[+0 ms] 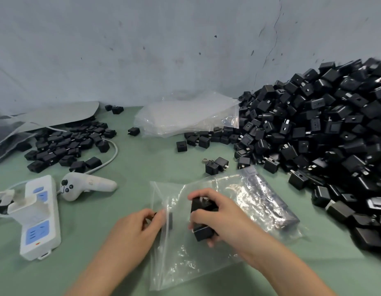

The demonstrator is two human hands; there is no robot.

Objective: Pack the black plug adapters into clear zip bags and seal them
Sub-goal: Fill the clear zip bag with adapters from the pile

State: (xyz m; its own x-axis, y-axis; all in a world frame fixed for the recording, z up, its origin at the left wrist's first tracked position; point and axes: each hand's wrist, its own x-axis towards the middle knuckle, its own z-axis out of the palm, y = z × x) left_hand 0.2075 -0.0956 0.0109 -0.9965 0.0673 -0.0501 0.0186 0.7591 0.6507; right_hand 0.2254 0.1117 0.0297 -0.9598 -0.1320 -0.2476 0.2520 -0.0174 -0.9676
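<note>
- The green desk (142,163) carries everything. A heap of black adapters (324,129) fills its right side, from the far wall to the near edge.
- A stack of empty clear bags (185,116) lies far centre. A smaller scatter of adapters (63,146) lies far left, partly under grey pouches (57,116).
- The zip bag (185,257) being filled lies flat, near and centre, with its zip mouth to the left. Dark rows show through its right end (270,201); these are probably adapters already packed.
- A white power strip (40,221) and a white controller (87,184) sit near left, well apart from the bag.
- The right hand (223,216) hovers over the bag's middle, its fingers (198,195) curled round a pair of adapters (203,232). Whether these are under the film or still on top is unclear.
- The left hand (138,229) pinches the zip mouth between thumb and fingertips, and one adapter (170,221) sits just beside that pinch.
- The step in hand looks like loading, not sealing. The next move needs the mouth held apart so the pair slides right to join the rows. The zip must be clear of plugs before pressing along it.
</note>
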